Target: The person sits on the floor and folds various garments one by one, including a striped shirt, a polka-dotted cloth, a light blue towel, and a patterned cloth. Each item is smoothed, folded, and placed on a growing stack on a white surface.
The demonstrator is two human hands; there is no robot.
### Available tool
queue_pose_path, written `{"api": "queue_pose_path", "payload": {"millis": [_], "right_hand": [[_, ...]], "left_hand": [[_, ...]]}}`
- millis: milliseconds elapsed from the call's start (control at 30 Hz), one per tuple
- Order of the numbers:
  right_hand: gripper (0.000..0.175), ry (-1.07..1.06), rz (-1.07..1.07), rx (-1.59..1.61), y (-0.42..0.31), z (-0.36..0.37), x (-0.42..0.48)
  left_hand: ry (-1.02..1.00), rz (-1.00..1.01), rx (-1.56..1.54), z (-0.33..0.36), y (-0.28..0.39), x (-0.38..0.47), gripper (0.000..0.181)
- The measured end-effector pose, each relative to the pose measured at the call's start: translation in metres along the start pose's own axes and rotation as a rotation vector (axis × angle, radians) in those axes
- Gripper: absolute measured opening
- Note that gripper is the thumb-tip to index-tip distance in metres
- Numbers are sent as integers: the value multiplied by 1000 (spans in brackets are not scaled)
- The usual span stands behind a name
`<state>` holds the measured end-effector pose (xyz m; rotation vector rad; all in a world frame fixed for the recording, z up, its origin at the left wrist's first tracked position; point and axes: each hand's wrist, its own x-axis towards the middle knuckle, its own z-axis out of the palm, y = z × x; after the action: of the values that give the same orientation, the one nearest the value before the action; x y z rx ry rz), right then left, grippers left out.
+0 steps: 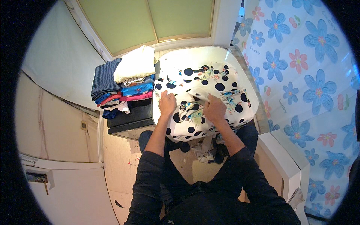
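A white cloth garment [191, 129] with black polka dots and printed flowers lies spread and rumpled over a white table top [250, 94] with rounded corners. Its near edge hangs over the front of the table. My right hand [215, 109] grips a raised fold of the cloth near the middle. At the cloth's left side, my left hand [167, 103] rests with curled fingers on or against the fabric. Whether it pinches the cloth is hidden by the fingers.
Folded clothes [137, 88] are stacked in two piles on a black box [130, 123] left of the table. A flowered curtain [298, 67] hangs at the right, above a white cabinet [287, 157]. Crumpled scraps [204, 152] lie under the table. Green-panelled doors [180, 19] stand behind.
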<state>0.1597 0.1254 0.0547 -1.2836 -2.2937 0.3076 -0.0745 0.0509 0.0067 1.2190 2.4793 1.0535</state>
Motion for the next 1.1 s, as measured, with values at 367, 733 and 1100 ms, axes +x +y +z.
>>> {"api": "queue_pose_path", "payload": {"millis": [367,733,1100], "right_hand": [[17,165,152,791,101,-46,131],[21,123,169,-12,145,2,95],[50,-61,-292,-211,41,-8,21]], "left_hand": [[-137,-363,-276,-4,7,20,62],[-169,48,255,-3,21,-8,73],[-162,546,507,2,70,-65,51]]}}
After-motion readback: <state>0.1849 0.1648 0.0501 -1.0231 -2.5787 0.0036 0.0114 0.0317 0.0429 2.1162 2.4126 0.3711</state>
